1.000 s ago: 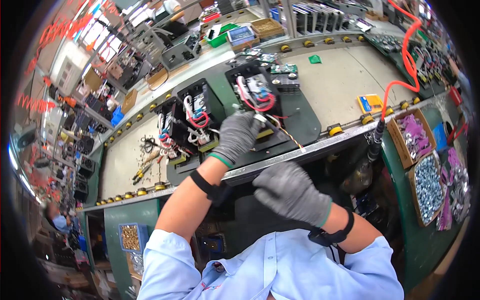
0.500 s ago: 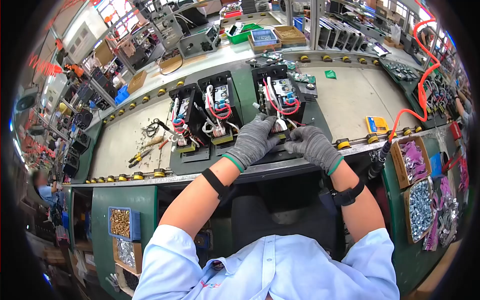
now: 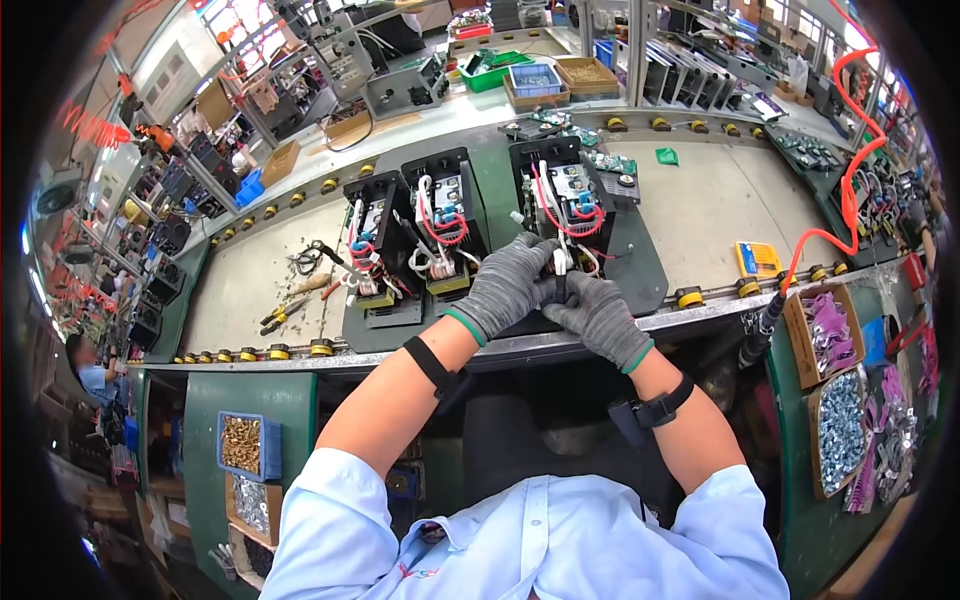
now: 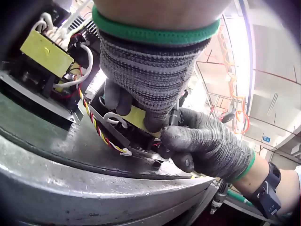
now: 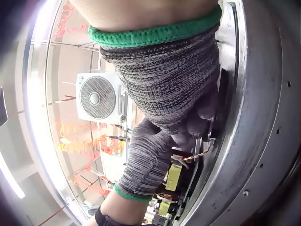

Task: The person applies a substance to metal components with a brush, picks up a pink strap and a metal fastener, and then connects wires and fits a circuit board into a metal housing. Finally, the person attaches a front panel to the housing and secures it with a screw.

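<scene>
The person's left hand point(image 3: 505, 288) and right hand point(image 3: 602, 322) wear grey knitted gloves point(image 4: 150, 70) streaked with fine dark and pale bands, edged by green ribbed cuffs point(image 4: 155, 34). Between the hands, a slim wire bundle point(image 3: 560, 264) shows white above, black below. Just beyond them, a black box-shaped unit point(image 3: 532, 153) carries white and red wires point(image 3: 588, 230). Near the left hand, a thin twisted cable point(image 4: 97, 128) mixes yellow, red, black and white. Well to the hands' right, a curving hose point(image 3: 850, 205) is orange-red; to their left, a blue rectangular tray point(image 3: 270, 450) holds small brass-coloured pieces point(image 3: 241, 443).
</scene>
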{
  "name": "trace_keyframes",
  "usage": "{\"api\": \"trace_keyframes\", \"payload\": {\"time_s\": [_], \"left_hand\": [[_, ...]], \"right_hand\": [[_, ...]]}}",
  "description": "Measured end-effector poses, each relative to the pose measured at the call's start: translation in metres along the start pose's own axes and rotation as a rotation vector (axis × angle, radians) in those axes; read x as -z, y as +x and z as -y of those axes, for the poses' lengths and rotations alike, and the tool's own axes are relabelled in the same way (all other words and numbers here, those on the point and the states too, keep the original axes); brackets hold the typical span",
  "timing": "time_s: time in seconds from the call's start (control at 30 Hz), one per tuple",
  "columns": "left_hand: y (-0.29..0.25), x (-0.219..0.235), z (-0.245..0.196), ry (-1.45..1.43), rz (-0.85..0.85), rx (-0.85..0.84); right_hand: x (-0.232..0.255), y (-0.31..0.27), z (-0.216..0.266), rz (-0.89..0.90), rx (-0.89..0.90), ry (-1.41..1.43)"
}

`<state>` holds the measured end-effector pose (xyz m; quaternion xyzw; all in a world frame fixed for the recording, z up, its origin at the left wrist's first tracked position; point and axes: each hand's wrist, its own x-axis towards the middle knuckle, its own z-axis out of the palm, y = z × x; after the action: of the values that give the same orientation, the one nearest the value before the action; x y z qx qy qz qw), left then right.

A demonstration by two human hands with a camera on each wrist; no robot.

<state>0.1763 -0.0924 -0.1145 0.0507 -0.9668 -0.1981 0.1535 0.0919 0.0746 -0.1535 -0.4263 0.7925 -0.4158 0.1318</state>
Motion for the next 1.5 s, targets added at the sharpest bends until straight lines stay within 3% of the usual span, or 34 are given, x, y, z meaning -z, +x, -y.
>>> {"api": "trace_keyframes", "payload": {"time_s": [0.2,0.27,0.33,0.4,0.47,0.5,0.53,0.6,0.67,0.73,0.8,0.87,0.93,1.0,1.07,1.17,1.2,1.27,1.33,1.4,1.5], "left_hand": [[0.01,-0.02,0.0,0.048,-0.142,-0.006],[0.006,-0.02,-0.004,0.067,-0.105,0.021],[-0.007,-0.016,-0.01,0.167,-0.226,-0.048],[-0.024,-0.011,-0.012,0.172,-0.268,-0.031],[-0.043,-0.008,-0.009,0.086,-0.262,0.109],[-0.052,-0.008,-0.007,0.113,-0.116,0.195],[-0.059,-0.012,-0.003,0.112,-0.123,0.204],[-0.068,-0.014,0.006,0.314,0.058,0.074],[-0.07,-0.014,0.006,0.314,-0.003,0.058],[-0.07,-0.004,-0.002,0.324,0.187,0.109],[-0.077,-0.004,0.0,0.333,0.165,0.105],[-0.081,0.0,0.002,0.297,0.139,0.097],[-0.078,0.009,-0.003,0.246,0.134,0.132],[-0.072,0.012,-0.007,0.146,-0.03,0.113],[-0.061,0.012,-0.013,0.079,-0.039,0.13],[-0.033,0.005,-0.016,0.084,-0.221,-0.037],[-0.024,0.007,-0.018,0.082,-0.216,-0.043],[-0.007,0.014,-0.027,0.123,-0.134,-0.018],[0.006,0.011,-0.029,0.153,-0.064,-0.02],[0.013,0.004,-0.028,0.223,-0.017,-0.105],[0.015,-0.001,-0.027,0.229,-0.031,-0.111]], "right_hand": [[0.016,0.014,-0.015,0.027,-0.002,-0.079],[0.018,0.012,-0.019,0.02,0.007,-0.098],[0.02,0.01,-0.024,-0.013,0.03,-0.095],[0.025,0.008,-0.026,-0.01,0.022,-0.057],[0.033,0.006,-0.025,0.092,-0.008,0.197],[0.045,0.002,-0.006,0.183,-0.097,0.301],[0.045,0.001,-0.003,0.192,-0.092,0.297],[0.043,0.004,0.006,0.306,-0.238,0.694],[0.041,0.004,0.013,0.325,-0.248,0.765],[0.035,0.003,0.013,0.269,-0.217,1.029],[0.034,0.003,0.011,0.247,-0.202,1.019],[0.031,0.003,0.003,0.129,-0.082,0.844],[0.027,-0.001,-0.001,0.113,-0.114,0.772],[0.021,-0.008,-0.007,0.093,-0.125,0.567],[0.015,-0.005,-0.02,0.07,-0.125,0.544],[0.019,-0.004,-0.026,-0.072,0.04,0.147],[0.021,-0.001,-0.028,-0.078,0.035,0.147],[0.024,0.006,-0.035,-0.084,0.031,-0.173],[0.02,0.011,-0.041,-0.067,-0.032,-0.241],[0.01,0.016,-0.044,-0.142,0.076,-0.425],[-0.001,0.013,-0.044,-0.22,0.035,-0.403]]}}
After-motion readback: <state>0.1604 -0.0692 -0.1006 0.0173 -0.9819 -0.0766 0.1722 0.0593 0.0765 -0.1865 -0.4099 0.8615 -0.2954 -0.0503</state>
